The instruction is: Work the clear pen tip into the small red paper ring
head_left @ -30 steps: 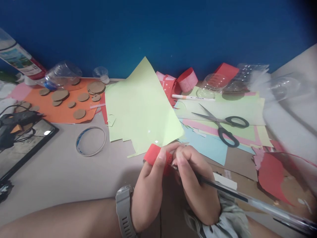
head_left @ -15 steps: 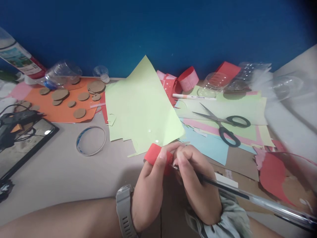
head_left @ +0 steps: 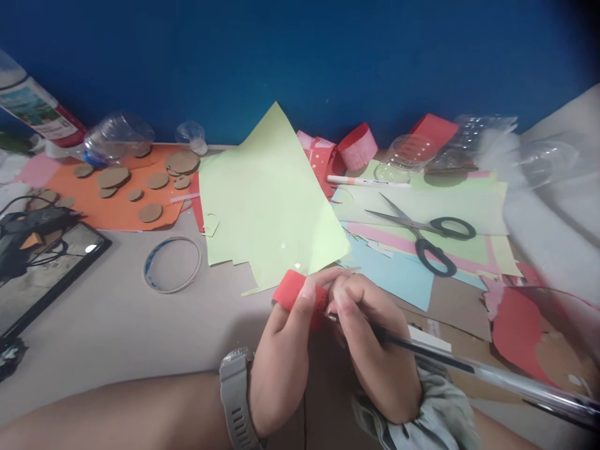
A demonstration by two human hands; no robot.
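Note:
Between the thumb and fingers of my left hand (head_left: 285, 350) is a curled strip of red paper (head_left: 289, 289). A clear-barrelled ballpoint pen (head_left: 450, 361) is gripped in my right hand (head_left: 375, 337), its tip at the red strip's right end. Small dark marks show on the red paper near that tip. Both hands are close together, their fingertips almost meeting. Just beyond them lies a light green sheet of paper (head_left: 267, 194) with a cut lower edge. The fingers beneath the strip are partly hidden.
Scissors (head_left: 417, 231) lie spread on layered coloured paper at the right, near a white marker (head_left: 368, 182). On the left are a tape ring (head_left: 172, 265), a tablet-like device (head_left: 56, 269), and cardboard discs (head_left: 113, 177) on orange paper (head_left: 112, 209). A blue wall (head_left: 300, 62) stands behind.
Both hands keep nearly the same position, with the pen tip still at the red strip. The view shifts very slightly; nothing else has visibly moved.

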